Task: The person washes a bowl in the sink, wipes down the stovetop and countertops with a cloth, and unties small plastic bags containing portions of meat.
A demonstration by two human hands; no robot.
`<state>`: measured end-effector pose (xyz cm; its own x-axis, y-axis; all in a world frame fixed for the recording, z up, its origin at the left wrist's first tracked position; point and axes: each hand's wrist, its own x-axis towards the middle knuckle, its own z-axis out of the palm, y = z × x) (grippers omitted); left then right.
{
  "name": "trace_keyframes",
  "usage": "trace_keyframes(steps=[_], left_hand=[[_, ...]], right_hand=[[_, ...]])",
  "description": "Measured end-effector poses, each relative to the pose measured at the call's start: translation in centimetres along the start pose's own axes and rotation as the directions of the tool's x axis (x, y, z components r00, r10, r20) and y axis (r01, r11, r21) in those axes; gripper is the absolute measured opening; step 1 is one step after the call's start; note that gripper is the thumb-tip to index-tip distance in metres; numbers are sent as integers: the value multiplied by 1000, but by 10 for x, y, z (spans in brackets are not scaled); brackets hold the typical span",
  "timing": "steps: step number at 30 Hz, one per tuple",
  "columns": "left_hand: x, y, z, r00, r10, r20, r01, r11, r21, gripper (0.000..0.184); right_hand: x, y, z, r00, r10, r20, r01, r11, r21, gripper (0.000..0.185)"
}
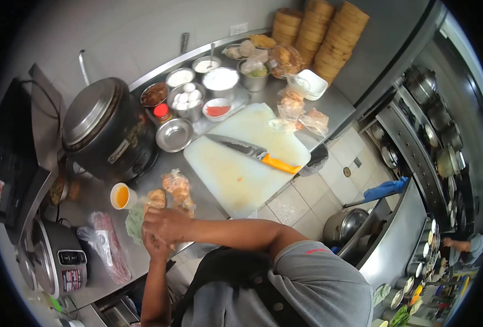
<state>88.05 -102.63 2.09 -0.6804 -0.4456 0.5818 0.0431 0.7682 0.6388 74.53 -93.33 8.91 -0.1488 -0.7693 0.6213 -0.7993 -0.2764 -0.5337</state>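
Observation:
My right hand (168,224) is closed and lies across my left hand (155,245), whose fingers are curled too. Anything pinched between them is hidden. Just beyond my knuckles sits a small clear plastic bag of orange-brown food (155,198); I cannot tell whether my fingers grip its neck. A larger bag of similar food (177,188) rests beside it on the steel counter. Left of my hands lies a crumpled green cloth (135,223), near a white cup of orange liquid (122,196).
A yellow-handled knife (252,151) lies on a white cutting board (214,174). Behind are a bowl of eggs (187,101), other metal bowls and bamboo steamers (307,38). At left stand a large cooker (108,131), a wrapped meat roll (108,245) and a rice cooker (61,259).

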Motion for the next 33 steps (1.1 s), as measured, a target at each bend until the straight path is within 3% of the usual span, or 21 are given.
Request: trace_keyframes(steps=[3, 4, 5, 6, 7, 8, 9, 10, 11, 12, 13, 14, 16, 17, 19, 23, 25, 27, 29, 30, 33], left_hand=[[9, -2, 6, 994, -113, 0, 112, 986, 126, 17], [10, -11, 5, 985, -165, -45, 171, 962, 211, 15], [9, -21, 4, 949, -311, -42, 314, 940, 131, 14], [5, -31, 6, 949, -310, -49, 314, 940, 135, 14], [-1, -39, 8, 935, -354, -6, 349, 919, 182, 14], [-4, -42, 11, 916, -401, 33, 383, 895, 230, 15], [-6, -38, 11, 860, -507, 60, 453, 812, 369, 20], [-5, -23, 15, 856, -514, 54, 460, 806, 373, 20], [1, -2, 23, 921, -385, -53, 379, 860, 342, 26], [7, 14, 27, 956, -246, -161, 287, 902, 322, 32], [13, 23, 26, 954, -247, -170, 292, 899, 327, 32], [16, 31, 23, 957, -233, -174, 280, 903, 327, 36], [24, 45, 13, 955, -231, -184, 282, 900, 332, 40], [30, 51, 9, 966, -202, -159, 245, 912, 330, 39], [33, 50, 6, 974, -185, -130, 214, 938, 273, 33], [40, 57, 10, 955, -265, -132, 274, 960, 59, 31], [44, 60, 13, 990, -138, -8, 138, 987, 77, 31], [54, 76, 29, 994, -65, 86, 64, 998, 13, 34], [61, 94, 50, 973, -58, 223, 78, 993, -86, 55], [62, 94, 63, 958, 31, 284, -5, 996, -92, 75], [76, 128, 91, 891, 76, 447, 7, 983, -181, 120]], right_hand=[[-15, 10, -40, 998, -20, -56, 20, 1000, -7, 11], [-33, 43, -55, 987, 98, -127, -106, 993, -53, 13], [-48, 59, -95, 904, 272, -330, -317, 944, -89, 20], [-64, 76, -134, 750, 425, -507, -513, 858, -40, 28], [-94, 120, -174, 560, 496, -663, -737, 664, -126, 53], [-118, 138, -218, 423, 387, -819, -868, 434, -243, 75], [-148, 164, -256, 255, 436, -863, -965, 52, -259, 98], [-173, 185, -287, 145, 344, -928, -979, -86, -185, 104], [-196, 209, -302, 35, 297, -954, -962, -250, -113, 105], [-205, 209, -316, -22, 389, -921, -959, -270, -92, 95], [-211, 210, -330, -77, 476, -876, -954, -289, -73, 85], [-226, 221, -342, -70, 483, -873, -956, -282, -80, 85], [-265, 259, -358, 11, 630, -777, -984, -130, -120, 44], [-282, 274, -368, 23, 636, -771, -983, -126, -133, 44], [-301, 294, -385, 399, 276, -874, -916, 159, -368, 21], [-236, 238, -434, 407, 286, -868, -910, 206, -359, 21], [-189, 193, -443, 435, 362, -824, -888, 323, -327, 19], [-141, 125, -433, 570, 374, -731, -800, 457, -390, 17], [-105, 82, -413, 717, 364, -595, -647, 666, -372, 16], [-87, 57, -395, 674, 487, -556, -697, 669, -259, 17], [-50, 9, -329, 706, 579, -408, -661, 746, -85, 17]])
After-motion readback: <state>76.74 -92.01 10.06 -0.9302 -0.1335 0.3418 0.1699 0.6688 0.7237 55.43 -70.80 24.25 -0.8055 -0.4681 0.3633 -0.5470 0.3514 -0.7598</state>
